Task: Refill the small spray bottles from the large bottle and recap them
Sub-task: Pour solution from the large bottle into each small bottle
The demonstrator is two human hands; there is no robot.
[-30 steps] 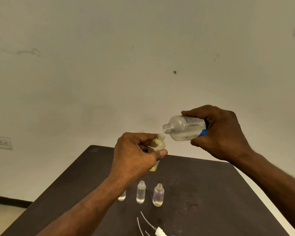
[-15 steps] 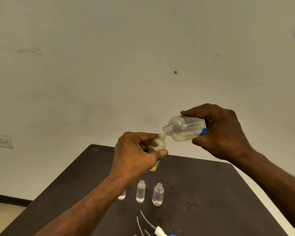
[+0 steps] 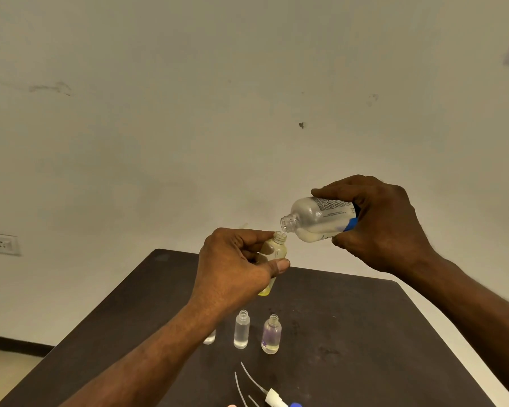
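A small bottle is gripped upright in the left hand so the large bottle, tilted by the right hand, can be poured in

Two bare forearms come into the frame, one from the bottom left and one from the lower right edge. Neither shows a sleeve, cuff, watch, band or glove. The left hand at the centre has a short, pale thumbnail in plain sight. The right hand, right of centre, shows knuckles and creased skin on its back; no rings appear on its fingers.
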